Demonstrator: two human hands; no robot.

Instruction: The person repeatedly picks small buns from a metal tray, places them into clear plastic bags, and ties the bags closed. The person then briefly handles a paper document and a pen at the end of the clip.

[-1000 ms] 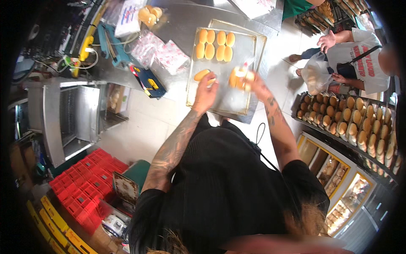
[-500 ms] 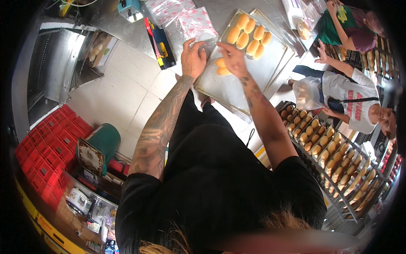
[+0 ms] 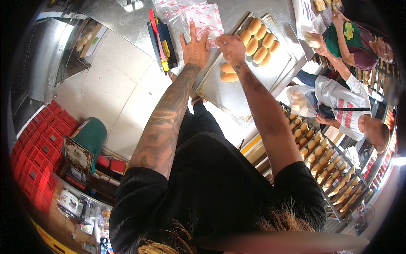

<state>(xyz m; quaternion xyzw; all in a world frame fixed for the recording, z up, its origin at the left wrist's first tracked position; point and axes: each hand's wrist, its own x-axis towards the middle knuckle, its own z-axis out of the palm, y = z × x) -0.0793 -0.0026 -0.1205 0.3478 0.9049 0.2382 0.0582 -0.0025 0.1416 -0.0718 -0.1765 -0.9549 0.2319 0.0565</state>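
Observation:
My left hand (image 3: 195, 50) lies open with its fingers spread over a stack of clear plastic bags with red print (image 3: 206, 19) on the steel table. Beside it, my right hand (image 3: 231, 48) is closed, its fingertips pinching at the near right edge of a plastic bag. Just right of my hands, a metal baking tray (image 3: 258, 86) holds several golden bread rolls (image 3: 252, 46). Two of the rolls sit apart, close below my right wrist. To the left of the bags is a long black device with a red bar and yellow parts (image 3: 160, 40).
At right, a person in a white shirt (image 3: 344, 95) carries a clear bag (image 3: 301, 100) and reaches out, holding something pale. A person in a green apron (image 3: 344, 38) stands beyond. A rack of bread (image 3: 323, 154) is lower right; red crates (image 3: 40, 150) and a green bin (image 3: 89, 134) are left.
My left hand has flattened and spread its fingers on the bags. My right hand's fingers have drawn together. The person in white now reaches farther, with something pale in hand. The whole view has shifted slightly.

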